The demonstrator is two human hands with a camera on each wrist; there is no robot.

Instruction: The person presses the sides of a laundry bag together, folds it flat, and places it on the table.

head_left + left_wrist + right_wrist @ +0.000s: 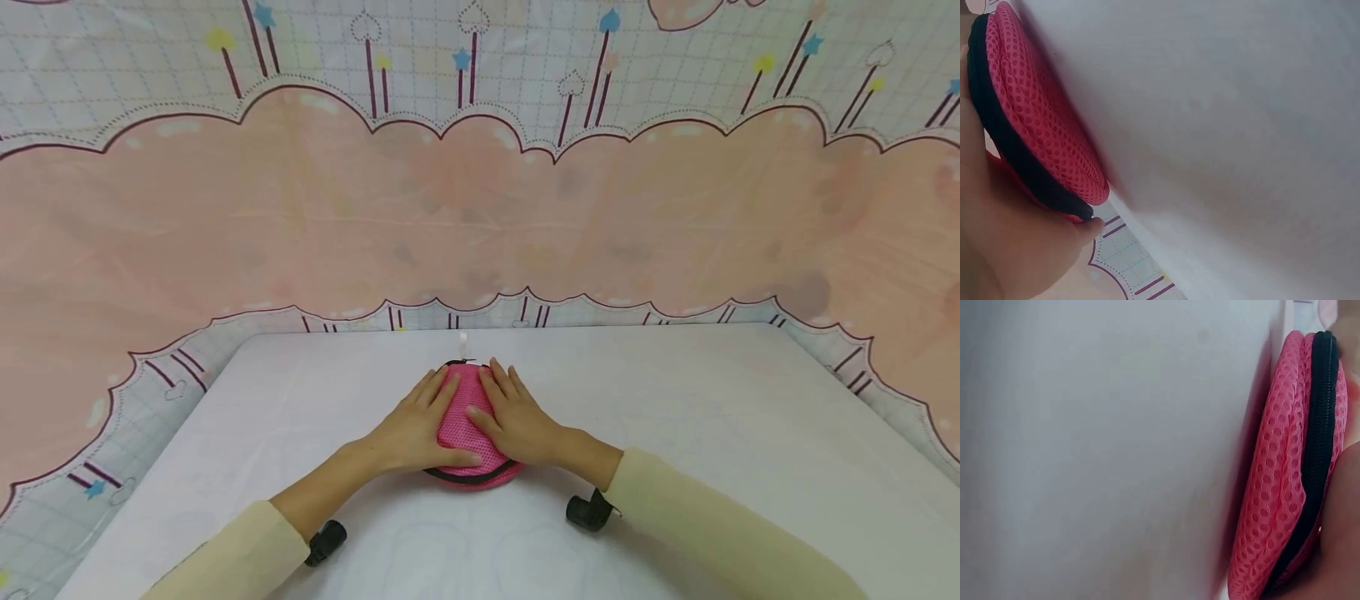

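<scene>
A pink mesh pouch (465, 421) with a black zipper lies on the white table in the head view. My left hand (416, 425) rests on its left side, fingers extended over the mesh and thumb along the near edge. On the opposite side my right hand (521, 421) presses down with its fingers spread and straight. Both wrist views show the pouch from the side: its zipper (1321, 419) runs along the edge and looks closed in the part seen. The left hand (1016, 244) touches the zipper edge in the left wrist view. What the pouch holds, if anything, is hidden.
The white tabletop (712, 400) stretches around the pouch on all sides. Behind it hangs a patterned cloth (480, 217) in peach and white. A small white tag (462, 343) sticks out beyond the pouch's far end. Black wrist cameras (589, 511) hang under both sleeves.
</scene>
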